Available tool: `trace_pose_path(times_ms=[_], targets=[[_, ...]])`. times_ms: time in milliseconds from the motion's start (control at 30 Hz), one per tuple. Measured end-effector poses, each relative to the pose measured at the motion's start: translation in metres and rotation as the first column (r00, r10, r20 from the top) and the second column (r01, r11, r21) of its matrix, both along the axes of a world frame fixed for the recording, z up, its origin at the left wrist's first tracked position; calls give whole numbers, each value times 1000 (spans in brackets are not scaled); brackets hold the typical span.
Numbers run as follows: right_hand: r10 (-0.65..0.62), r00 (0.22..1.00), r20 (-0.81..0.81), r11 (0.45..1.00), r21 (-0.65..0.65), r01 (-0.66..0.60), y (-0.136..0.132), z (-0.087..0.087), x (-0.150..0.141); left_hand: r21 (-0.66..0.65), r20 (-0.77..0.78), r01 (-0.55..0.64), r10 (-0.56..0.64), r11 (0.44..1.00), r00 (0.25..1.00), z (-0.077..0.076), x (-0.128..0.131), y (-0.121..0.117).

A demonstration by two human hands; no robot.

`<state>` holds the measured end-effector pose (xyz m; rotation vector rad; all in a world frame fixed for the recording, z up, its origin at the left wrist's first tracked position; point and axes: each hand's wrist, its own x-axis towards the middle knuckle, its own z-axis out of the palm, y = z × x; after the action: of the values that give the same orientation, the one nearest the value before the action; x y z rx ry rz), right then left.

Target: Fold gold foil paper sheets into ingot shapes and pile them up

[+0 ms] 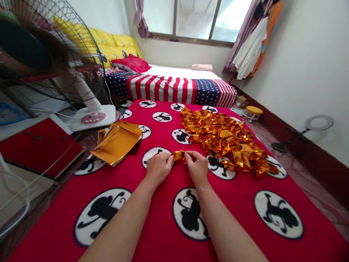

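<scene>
Between my two hands is a small folded piece of shiny gold foil paper [179, 156], shaped like an ingot. My left hand [159, 166] pinches its left end with thumb and fingers. Its right end is pinched in my right hand [196, 165]. Both hands are just above the red cloth [152, 225] with its white circles and black monkey figures. To the left lies a stack of flat gold foil sheets [120, 142]. A heap of folded gold foil pieces [226, 138] spreads over the cloth to the right.
An electric fan [92, 114] stands at the left beside a red cabinet [38, 143]. Behind the table is a bed [169, 87] with a striped, starred cover. On the right are a yellow stool [254, 110] and a ring light on a stand [319, 123].
</scene>
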<state>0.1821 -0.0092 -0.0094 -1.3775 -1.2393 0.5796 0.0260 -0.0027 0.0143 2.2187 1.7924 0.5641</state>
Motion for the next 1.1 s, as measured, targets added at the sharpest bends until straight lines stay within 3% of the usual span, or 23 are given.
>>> trace_pose_path(times_ms=[233,500,933,1100], targets=[[3,1000,27,1000,7,-3,0,-3,-1,16,-24,-26,26,1000,999,0,2,0],[12,999,43,1000,5,-13,-4,3,-4,27,63,-108,106,994,992,2,4,0],[-37,989,142,999,25,34,-5,1,-9,35,47,-100,98,994,994,0,6,0],[4,999,46,997,76,-7,-6,1,-8,41,140,-94,88,995,986,-3,3,2]])
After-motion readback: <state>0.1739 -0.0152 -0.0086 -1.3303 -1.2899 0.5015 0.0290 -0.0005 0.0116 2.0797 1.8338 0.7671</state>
